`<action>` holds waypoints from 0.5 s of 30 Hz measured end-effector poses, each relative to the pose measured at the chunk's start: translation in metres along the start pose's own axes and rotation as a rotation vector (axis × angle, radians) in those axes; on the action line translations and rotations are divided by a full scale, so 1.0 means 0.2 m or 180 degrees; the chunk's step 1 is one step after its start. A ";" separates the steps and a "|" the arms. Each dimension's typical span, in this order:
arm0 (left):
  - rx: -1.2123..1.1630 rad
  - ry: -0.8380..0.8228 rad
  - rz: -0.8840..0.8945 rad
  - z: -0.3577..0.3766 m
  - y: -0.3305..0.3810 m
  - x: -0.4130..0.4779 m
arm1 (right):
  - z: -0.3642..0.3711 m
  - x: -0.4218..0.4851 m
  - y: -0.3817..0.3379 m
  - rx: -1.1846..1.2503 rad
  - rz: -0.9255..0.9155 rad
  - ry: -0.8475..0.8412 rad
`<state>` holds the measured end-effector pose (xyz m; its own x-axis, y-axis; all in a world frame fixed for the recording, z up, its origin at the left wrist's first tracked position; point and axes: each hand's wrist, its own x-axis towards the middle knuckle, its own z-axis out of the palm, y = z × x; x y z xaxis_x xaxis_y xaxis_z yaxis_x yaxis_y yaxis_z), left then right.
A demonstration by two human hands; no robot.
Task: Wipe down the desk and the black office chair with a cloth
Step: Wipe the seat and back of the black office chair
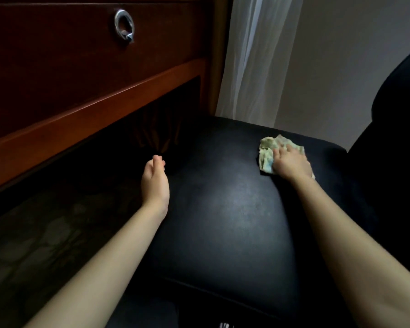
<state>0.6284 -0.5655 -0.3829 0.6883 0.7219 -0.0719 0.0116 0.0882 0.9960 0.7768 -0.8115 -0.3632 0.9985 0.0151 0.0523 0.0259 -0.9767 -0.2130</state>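
The right hand (291,163) is pressing a crumpled pale-green cloth (266,147) onto the black leather chair seat (223,209), fingers (279,151) spread flat; the left hand (154,183) is hovering, fingers relaxed together.

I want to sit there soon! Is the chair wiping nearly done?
Not yet. Nothing looks finished; the desk shows no sign either way. The right hand presses the cloth on the seat, at its far corner; the left hand is idle. The backrest and the rest of the seat probably remain.
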 end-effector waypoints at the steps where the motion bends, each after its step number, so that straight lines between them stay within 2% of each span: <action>1: -0.0101 -0.0016 -0.0029 0.00 0.00 0.00 | 0.03 -0.04 -0.04 -0.0040 -0.0158 -0.0031; 3: -0.0190 -0.0030 -0.0038 0.00 0.01 0.00 | 0.09 -0.16 -0.18 -0.0068 -0.0572 -0.0038; 6: -0.0218 0.0015 -0.0080 0.02 0.01 0.03 | 0.16 -0.49 -0.50 -0.0180 -0.1619 -0.0153; 8: -0.0239 0.0042 -0.0146 0.01 0.02 0.05 | 0.18 -0.71 -0.69 -0.0208 -0.2255 -0.0029; 12: -0.0152 0.0029 -0.0195 -0.04 0.02 0.06 | 0.15 -0.79 -0.68 0.0108 -0.2465 -0.0198; 15: 0.0322 -0.0119 0.0081 -0.01 0.01 -0.02 | 0.09 -0.71 -0.42 0.0121 -0.2487 -0.0242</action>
<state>0.6246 -0.5671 -0.3806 0.7158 0.6968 -0.0464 0.0656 -0.0009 0.9978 0.6338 -0.7283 -0.3708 0.6907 0.7107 0.1340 0.7223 -0.6689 -0.1753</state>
